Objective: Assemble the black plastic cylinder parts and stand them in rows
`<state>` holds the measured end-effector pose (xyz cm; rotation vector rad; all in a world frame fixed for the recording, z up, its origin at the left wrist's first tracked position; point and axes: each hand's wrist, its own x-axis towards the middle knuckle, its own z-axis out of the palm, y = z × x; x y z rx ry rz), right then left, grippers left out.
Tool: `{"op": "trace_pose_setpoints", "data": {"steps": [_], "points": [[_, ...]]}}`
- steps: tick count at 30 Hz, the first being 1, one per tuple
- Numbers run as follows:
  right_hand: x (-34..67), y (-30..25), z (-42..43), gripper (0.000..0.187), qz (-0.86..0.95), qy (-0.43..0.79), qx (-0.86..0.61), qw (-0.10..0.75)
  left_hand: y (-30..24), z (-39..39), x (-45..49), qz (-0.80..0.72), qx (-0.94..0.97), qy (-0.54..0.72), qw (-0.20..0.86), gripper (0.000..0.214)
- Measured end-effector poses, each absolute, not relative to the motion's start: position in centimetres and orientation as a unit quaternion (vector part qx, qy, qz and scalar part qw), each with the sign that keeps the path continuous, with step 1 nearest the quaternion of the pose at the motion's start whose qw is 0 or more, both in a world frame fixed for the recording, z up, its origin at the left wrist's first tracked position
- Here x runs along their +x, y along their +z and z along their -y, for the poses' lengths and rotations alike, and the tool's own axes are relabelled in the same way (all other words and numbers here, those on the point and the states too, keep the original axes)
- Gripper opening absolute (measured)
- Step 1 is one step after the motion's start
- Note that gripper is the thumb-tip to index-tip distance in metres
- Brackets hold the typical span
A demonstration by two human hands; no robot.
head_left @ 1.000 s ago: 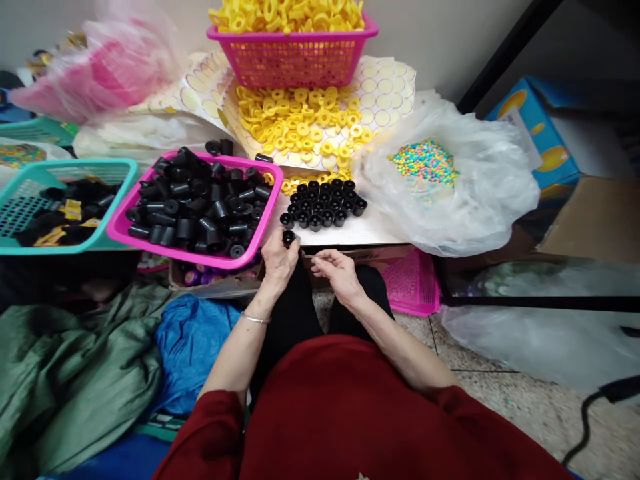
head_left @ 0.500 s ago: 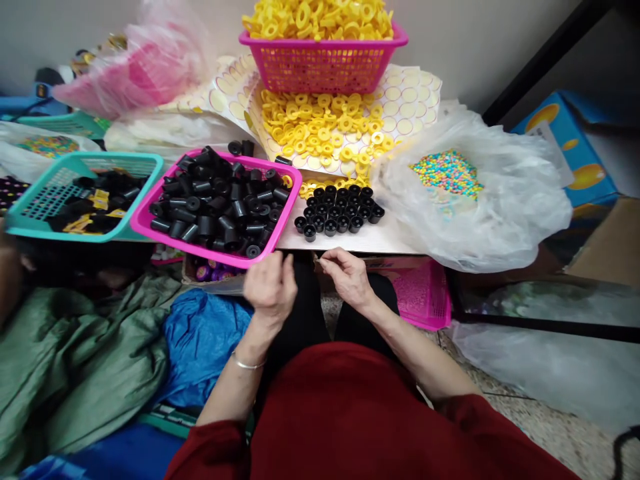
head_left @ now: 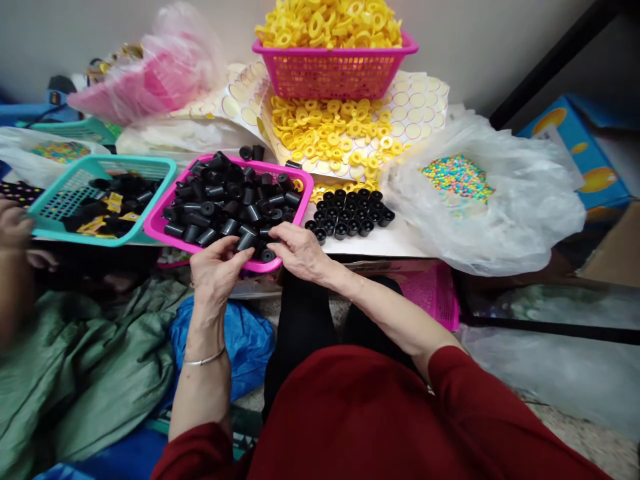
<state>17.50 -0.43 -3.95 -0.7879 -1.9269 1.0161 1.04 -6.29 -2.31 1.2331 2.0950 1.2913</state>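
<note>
A pink basket (head_left: 303, 211) in front of me is heaped with black plastic cups (head_left: 227, 200). My left hand (head_left: 216, 268) is over its front rim, thumb and forefinger around a black plastic cup (head_left: 246, 240). From the right, my right hand (head_left: 300, 255) reaches over the basket's front corner. Its thumb and fingertips close on a dark cup at the edge of the heap, which they partly hide. Right of the basket, more black cups (head_left: 341, 230) stand in rows on the white tabletop (head_left: 400, 247), open ends up.
Yellow plastic rings (head_left: 320, 130) lie behind, below another pink basket (head_left: 330, 73) full of them. A clear bag (head_left: 530, 200) of coloured beads is at right, a teal basket (head_left: 45, 200) at left. Another person's hand (head_left: 13, 227) shows at the far left.
Both hands have moved from above my lap to the front of the pink basket, left and up. Their fingers have closed on black cups there. The view has shifted slightly.
</note>
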Motion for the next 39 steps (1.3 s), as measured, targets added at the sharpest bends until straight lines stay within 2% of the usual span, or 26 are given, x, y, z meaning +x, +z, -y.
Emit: {"op": "trace_pose_setpoints", "data": {"steps": [3,6,9,12,16,18,21,26,28,33,36,39], "points": [[16.7,-3.4,-0.2,0.031,0.701,0.519,-0.3,0.386,-2.1,6.1,1.5,-0.665,0.46,0.525,0.266,0.045],[16.6,-3.0,-1.3,0.026,0.67,0.562,-0.271,0.403,-2.2,5.0,0.9,-0.614,0.506,0.522,0.308,0.048],[17.7,-3.3,-2.2,0.026,0.616,0.558,-0.291,0.473,-2.7,3.6,-1.1,-0.633,0.555,0.49,0.227,0.035],[19.7,-3.9,-2.2,0.034,0.563,0.563,-0.31,0.519,-2.7,2.7,-2.8,-0.674,0.641,0.355,0.091,0.019],[21.8,-4.4,-0.6,0.039,0.532,0.603,-0.326,0.497,-1.3,2.3,-2.1,-0.662,0.742,0.102,0.023,0.029],[22.2,-4.5,0.4,0.041,0.514,0.622,-0.332,0.488,-0.7,2.1,-1.2,-0.665,0.746,0.027,0.006,0.029],[22.3,-4.8,1.5,0.042,0.483,0.648,-0.335,0.484,-0.8,1.7,-0.9,-0.691,0.721,0.049,0.003,0.026],[22.9,-5.1,2.3,0.041,0.46,0.665,-0.344,0.476,-2.4,1.5,-2.6,-0.717,0.644,0.257,0.072,0.036],[23.0,-5.2,2.4,0.04,0.464,0.663,-0.348,0.473,-2.6,1.6,-3.2,-0.721,0.624,0.296,0.066,0.04],[23.0,-5.3,2.4,0.037,0.469,0.655,-0.356,0.474,-1.2,1.7,-2.6,-0.715,0.671,0.197,-0.017,0.028],[23.1,-5.5,2.5,0.038,0.473,0.655,-0.36,0.467,-0.5,1.7,-1.5,-0.69,0.719,0.086,-0.013,0.021],[23.3,-5.7,2.6,0.038,0.465,0.657,-0.365,0.468,-0.2,1.7,-0.7,-0.672,0.741,0.005,-0.003,0.028]]}}
